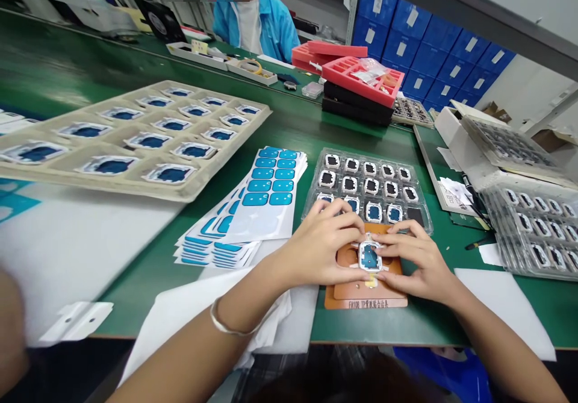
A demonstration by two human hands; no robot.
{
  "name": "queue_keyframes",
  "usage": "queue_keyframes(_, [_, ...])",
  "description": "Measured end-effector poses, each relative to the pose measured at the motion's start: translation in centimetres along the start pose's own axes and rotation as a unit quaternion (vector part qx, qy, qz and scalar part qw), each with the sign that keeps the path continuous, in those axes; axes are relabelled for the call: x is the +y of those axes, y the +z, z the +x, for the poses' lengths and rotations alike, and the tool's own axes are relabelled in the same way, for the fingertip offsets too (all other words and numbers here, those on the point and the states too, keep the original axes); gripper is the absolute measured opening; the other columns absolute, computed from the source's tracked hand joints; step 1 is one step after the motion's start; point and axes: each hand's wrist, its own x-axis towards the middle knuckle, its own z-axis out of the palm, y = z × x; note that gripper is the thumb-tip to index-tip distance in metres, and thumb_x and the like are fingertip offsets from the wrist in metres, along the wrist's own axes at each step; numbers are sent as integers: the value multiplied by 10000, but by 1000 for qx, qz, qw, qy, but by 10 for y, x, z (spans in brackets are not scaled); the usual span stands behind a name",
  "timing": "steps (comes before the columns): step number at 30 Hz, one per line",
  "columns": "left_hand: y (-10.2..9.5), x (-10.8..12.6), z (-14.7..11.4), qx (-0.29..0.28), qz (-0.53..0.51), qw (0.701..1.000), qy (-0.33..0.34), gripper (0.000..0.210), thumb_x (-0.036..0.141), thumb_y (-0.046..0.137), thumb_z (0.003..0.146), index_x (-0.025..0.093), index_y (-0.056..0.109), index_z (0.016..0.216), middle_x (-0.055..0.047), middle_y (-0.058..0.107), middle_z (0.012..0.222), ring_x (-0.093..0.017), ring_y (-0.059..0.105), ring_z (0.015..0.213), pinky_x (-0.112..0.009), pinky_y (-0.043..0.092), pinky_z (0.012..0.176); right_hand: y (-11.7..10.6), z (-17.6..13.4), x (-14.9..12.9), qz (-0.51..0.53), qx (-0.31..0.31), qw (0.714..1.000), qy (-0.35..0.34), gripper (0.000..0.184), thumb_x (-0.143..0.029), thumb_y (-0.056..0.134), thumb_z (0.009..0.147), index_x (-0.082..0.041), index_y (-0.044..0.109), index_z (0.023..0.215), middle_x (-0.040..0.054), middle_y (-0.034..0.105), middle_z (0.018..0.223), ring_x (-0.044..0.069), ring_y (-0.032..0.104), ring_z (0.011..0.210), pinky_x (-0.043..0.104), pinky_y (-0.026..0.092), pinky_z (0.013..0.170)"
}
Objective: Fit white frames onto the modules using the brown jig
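Note:
A white watch-case frame with a blue sheet inside sits on an orange jig plate with printed lettering along its front edge. My left hand grips the frame from the left, its thumb at the near edge and fingertips at the far edge. From the right, my right hand holds the same frame between thumb and fingers. Just behind the jig stands a clear plastic tray with rows of similar frames, some dark inside and the nearest ones blue. Sheets of blue adhesive pieces lie stacked to the left.
A large beige tray of white frames with blue inside is at the left. Stacked clear trays stand at the right. Red foam trays are at the back, near a person in a blue jacket. White foam sheets lie on the green bench.

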Motion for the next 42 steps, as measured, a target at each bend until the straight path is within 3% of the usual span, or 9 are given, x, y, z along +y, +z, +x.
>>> queue_keyframes(5, [7, -3, 2, 0, -77, 996, -33, 455, 598, 757, 693, 197, 705, 901, -42, 682, 958, -229, 513, 970, -375, 367, 849, 3, -1, 4, 21, 9, 1000, 4, 210, -276, 731, 789, -230, 656, 981, 64, 733, 1042, 250, 589, 926, 458, 512, 825])
queue_keyframes(8, [13, -2, 4, 50, -122, 991, -30, 504, 572, 787, 674, 209, 710, 1014, -52, 683, 987, -218, 510, 953, -387, 403, 877, 4, -2, 4, 34, 17, 999, 31, 333, -242, 728, 760, -237, 615, 1073, 64, 707, 1028, 239, 579, 901, 421, 516, 794])
queue_keyframes(12, [16, 1, 3, 18, -130, 991, 6, 644, 592, 746, 715, 291, 621, 1271, -82, 618, 1217, -260, 433, 1094, -458, 381, 999, 9, -8, 7, 115, 49, 989, 81, 428, -265, 757, 725, -248, 545, 1096, 53, 616, 998, 219, 592, 907, 359, 524, 770])
queue_keyframes(16, [16, 0, -1, -7, -93, 995, 22, 754, 629, 680, 763, 338, 463, 1424, -93, 511, 1376, -302, 345, 1186, -516, 319, 1057, 13, -13, 11, 301, 38, 942, 145, 472, -370, 747, 790, -263, 455, 1146, 55, 637, 1063, 210, 638, 979, 346, 519, 850])
queue_keyframes(20, [16, -2, -3, -2, -60, 998, 32, 751, 620, 643, 806, 315, 421, 1455, -108, 484, 1400, -317, 321, 1195, -528, 302, 1062, 13, -12, 13, 399, 19, 896, 192, 496, -494, 740, 798, -246, 431, 1097, 30, 690, 900, 196, 654, 823, 342, 511, 788])
queue_keyframes(24, [17, -2, -4, 2, -41, 998, 50, 709, 586, 633, 833, 316, 418, 1452, -103, 487, 1400, -316, 324, 1198, -517, 308, 1050, 13, -11, 14, 452, 16, 864, 221, 536, -531, 768, 749, -244, 439, 1061, 16, 696, 856, 173, 635, 713, 331, 501, 739])
queue_keyframes(35, [15, -3, -3, 51, -10, 991, 122, 638, 468, 615, 888, 304, 380, 1458, -98, 507, 1368, -285, 361, 1174, -457, 319, 1018, 14, -7, 10, 556, 67, 765, 318, 587, -547, 795, 610, -238, 480, 997, 23, 681, 814, 232, 686, 751, 387, 536, 775])
queue_keyframes(39, [14, -4, -3, 52, -21, 991, 123, 616, 425, 626, 886, 293, 404, 1446, -87, 528, 1360, -279, 365, 1167, -439, 330, 1010, 13, -5, 15, 540, 101, 785, 286, 522, -583, 702, 673, -225, 497, 991, 43, 672, 834, 236, 679, 740, 385, 531, 756])
queue_keyframes(42, [11, -1, -3, 21, -29, 995, 92, 578, 407, 630, 877, 274, 459, 1413, -78, 592, 1323, -284, 394, 1168, -450, 348, 1006, -3, -8, 28, 381, 127, 889, 219, 432, -549, 620, 774, -227, 500, 1037, 59, 666, 887, 237, 662, 767, 379, 516, 726])
